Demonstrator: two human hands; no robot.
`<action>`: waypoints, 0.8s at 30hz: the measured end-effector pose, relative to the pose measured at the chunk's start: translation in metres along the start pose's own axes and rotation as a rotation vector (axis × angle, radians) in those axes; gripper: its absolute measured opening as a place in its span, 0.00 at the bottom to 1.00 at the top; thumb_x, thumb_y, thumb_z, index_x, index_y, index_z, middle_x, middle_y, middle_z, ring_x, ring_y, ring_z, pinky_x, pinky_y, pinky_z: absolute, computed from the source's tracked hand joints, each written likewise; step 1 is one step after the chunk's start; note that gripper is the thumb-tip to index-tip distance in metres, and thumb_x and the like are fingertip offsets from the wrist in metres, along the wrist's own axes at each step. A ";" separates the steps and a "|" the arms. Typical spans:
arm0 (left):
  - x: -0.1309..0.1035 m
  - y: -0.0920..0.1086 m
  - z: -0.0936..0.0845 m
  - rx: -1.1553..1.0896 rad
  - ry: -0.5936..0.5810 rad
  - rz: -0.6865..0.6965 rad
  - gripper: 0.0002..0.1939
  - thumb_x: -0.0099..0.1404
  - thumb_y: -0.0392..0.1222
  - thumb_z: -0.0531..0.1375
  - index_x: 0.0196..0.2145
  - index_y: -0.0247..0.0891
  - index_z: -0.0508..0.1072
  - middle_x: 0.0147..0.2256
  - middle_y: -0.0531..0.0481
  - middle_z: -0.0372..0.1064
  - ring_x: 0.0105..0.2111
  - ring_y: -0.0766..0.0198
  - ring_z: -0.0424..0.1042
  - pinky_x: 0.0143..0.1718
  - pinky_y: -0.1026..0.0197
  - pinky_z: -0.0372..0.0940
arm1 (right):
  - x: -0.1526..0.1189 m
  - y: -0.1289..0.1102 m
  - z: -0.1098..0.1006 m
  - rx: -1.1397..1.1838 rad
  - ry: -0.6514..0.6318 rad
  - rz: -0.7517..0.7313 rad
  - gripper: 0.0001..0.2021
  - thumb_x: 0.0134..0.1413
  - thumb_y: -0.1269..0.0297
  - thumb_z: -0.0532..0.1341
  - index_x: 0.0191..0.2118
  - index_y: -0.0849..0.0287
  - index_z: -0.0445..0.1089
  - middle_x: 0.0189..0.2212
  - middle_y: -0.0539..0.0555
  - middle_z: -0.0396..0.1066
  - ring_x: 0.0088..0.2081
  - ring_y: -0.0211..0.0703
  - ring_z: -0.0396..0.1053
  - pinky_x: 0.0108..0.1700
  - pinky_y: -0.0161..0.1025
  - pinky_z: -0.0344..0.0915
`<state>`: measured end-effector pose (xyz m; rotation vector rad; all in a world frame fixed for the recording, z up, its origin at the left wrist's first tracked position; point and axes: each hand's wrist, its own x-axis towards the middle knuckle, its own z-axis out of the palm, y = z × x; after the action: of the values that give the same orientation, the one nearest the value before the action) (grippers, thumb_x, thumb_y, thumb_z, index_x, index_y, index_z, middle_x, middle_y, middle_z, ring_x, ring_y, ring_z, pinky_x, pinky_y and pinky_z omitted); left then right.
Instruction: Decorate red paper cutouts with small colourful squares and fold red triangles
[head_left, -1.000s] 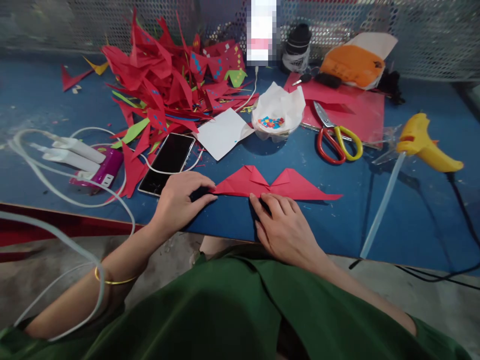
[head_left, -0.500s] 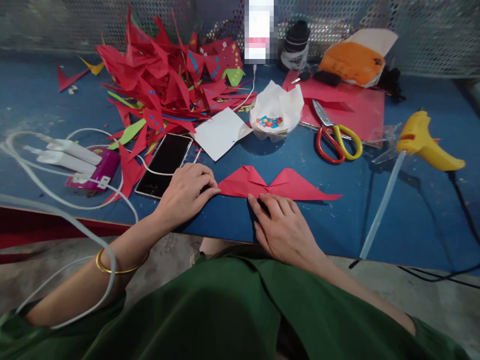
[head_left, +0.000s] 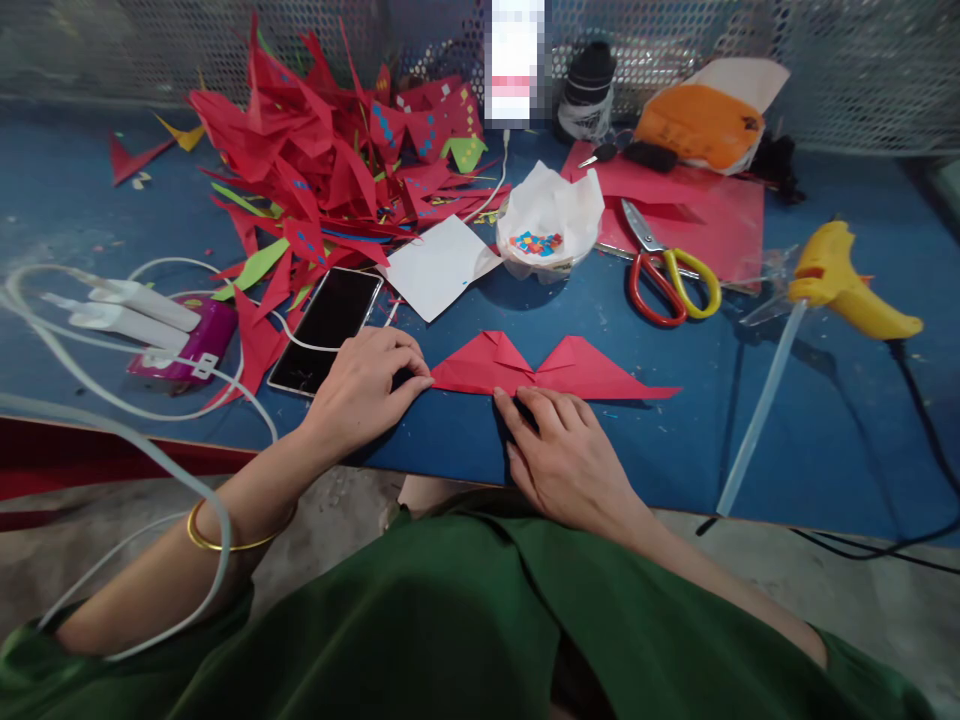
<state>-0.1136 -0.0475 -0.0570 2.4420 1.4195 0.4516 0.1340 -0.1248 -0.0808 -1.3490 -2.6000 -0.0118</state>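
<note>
A folded red paper [head_left: 570, 372] with two pointed humps lies flat near the table's front edge. At its left tip, my left hand [head_left: 367, 385] is closed, thumb and forefinger pinching the paper's corner. My right hand [head_left: 566, 450] rests on the table with fingers extended, the fingertips pressing the lower edge near the middle of the paper. Just beyond my left hand lies a dark-screened phone [head_left: 326, 325], partly covered by that hand. A white card [head_left: 442, 265] sits behind the red paper.
At the back left is a heap of cut and folded red paper pieces [head_left: 322, 170]. A paper-lined bowl [head_left: 551, 215] holds small coloured bits. Scissors [head_left: 660, 265] and a yellow glue gun [head_left: 840, 280] lie to the right. White cables [head_left: 105, 420] loop across my left forearm.
The view shifts very slightly to the left. Both hands stay in place on the red paper, which keeps its shape.
</note>
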 end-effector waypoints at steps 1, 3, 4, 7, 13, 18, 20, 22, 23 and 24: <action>0.000 0.000 0.000 0.012 -0.008 0.006 0.08 0.65 0.44 0.59 0.29 0.41 0.73 0.39 0.47 0.74 0.40 0.53 0.70 0.45 0.48 0.63 | 0.000 0.000 0.000 -0.001 0.001 0.000 0.25 0.66 0.63 0.50 0.64 0.69 0.60 0.52 0.67 0.68 0.53 0.55 0.61 0.53 0.49 0.60; -0.001 -0.001 -0.001 0.028 -0.017 0.015 0.08 0.65 0.44 0.59 0.30 0.41 0.73 0.39 0.46 0.73 0.40 0.53 0.70 0.44 0.48 0.63 | 0.000 0.000 0.000 -0.005 0.002 0.001 0.25 0.66 0.64 0.50 0.64 0.69 0.60 0.52 0.66 0.68 0.53 0.55 0.61 0.54 0.49 0.60; -0.001 -0.002 -0.001 0.030 -0.016 0.017 0.08 0.66 0.44 0.58 0.30 0.41 0.72 0.39 0.46 0.73 0.40 0.53 0.70 0.44 0.48 0.63 | -0.001 0.000 0.000 -0.006 0.003 0.002 0.25 0.66 0.64 0.50 0.64 0.69 0.61 0.52 0.66 0.68 0.53 0.55 0.61 0.54 0.49 0.60; -0.002 -0.007 0.000 0.036 0.006 0.020 0.07 0.66 0.42 0.57 0.31 0.40 0.72 0.39 0.46 0.73 0.41 0.53 0.71 0.45 0.48 0.63 | -0.001 0.000 0.000 -0.005 0.009 0.000 0.25 0.66 0.64 0.50 0.64 0.69 0.61 0.52 0.66 0.68 0.53 0.54 0.62 0.53 0.49 0.60; -0.015 -0.003 0.003 0.197 0.159 0.042 0.06 0.67 0.41 0.57 0.38 0.38 0.74 0.39 0.44 0.75 0.41 0.51 0.72 0.43 0.50 0.66 | 0.000 -0.001 0.001 -0.003 0.021 0.006 0.25 0.65 0.64 0.51 0.64 0.70 0.62 0.51 0.67 0.68 0.52 0.55 0.62 0.53 0.50 0.61; -0.035 0.031 0.016 0.240 0.273 0.331 0.17 0.67 0.30 0.54 0.50 0.35 0.74 0.47 0.44 0.77 0.48 0.54 0.74 0.49 0.51 0.66 | 0.000 -0.001 0.002 -0.006 0.031 -0.003 0.24 0.66 0.64 0.51 0.63 0.69 0.62 0.51 0.67 0.69 0.52 0.55 0.62 0.52 0.50 0.62; -0.038 0.043 0.024 0.279 0.159 0.409 0.19 0.68 0.32 0.53 0.55 0.32 0.71 0.54 0.44 0.74 0.53 0.53 0.72 0.52 0.52 0.65 | 0.000 -0.001 0.002 -0.011 0.032 0.004 0.24 0.65 0.64 0.51 0.63 0.69 0.63 0.52 0.66 0.69 0.52 0.55 0.62 0.53 0.50 0.61; -0.038 0.050 0.031 0.314 0.110 0.412 0.20 0.71 0.36 0.52 0.57 0.28 0.70 0.56 0.43 0.71 0.54 0.51 0.70 0.53 0.51 0.65 | -0.001 -0.001 0.003 -0.009 0.036 0.009 0.24 0.65 0.64 0.52 0.63 0.69 0.63 0.52 0.67 0.68 0.53 0.55 0.63 0.53 0.50 0.61; -0.037 0.051 0.033 0.321 0.096 0.399 0.20 0.71 0.38 0.52 0.57 0.28 0.70 0.57 0.43 0.71 0.54 0.51 0.70 0.54 0.51 0.64 | -0.001 -0.001 0.003 -0.004 0.040 0.009 0.24 0.65 0.64 0.52 0.63 0.69 0.63 0.53 0.67 0.68 0.53 0.55 0.63 0.54 0.50 0.61; -0.037 0.052 0.034 0.322 0.087 0.388 0.21 0.72 0.40 0.52 0.58 0.27 0.70 0.57 0.43 0.71 0.54 0.51 0.70 0.54 0.51 0.64 | -0.001 -0.001 0.003 0.001 0.042 0.008 0.24 0.65 0.64 0.52 0.63 0.69 0.63 0.53 0.67 0.68 0.53 0.55 0.63 0.54 0.50 0.61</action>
<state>-0.0766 -0.1069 -0.0720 3.0114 1.1165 0.4416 0.1333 -0.1256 -0.0838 -1.3438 -2.5594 -0.0367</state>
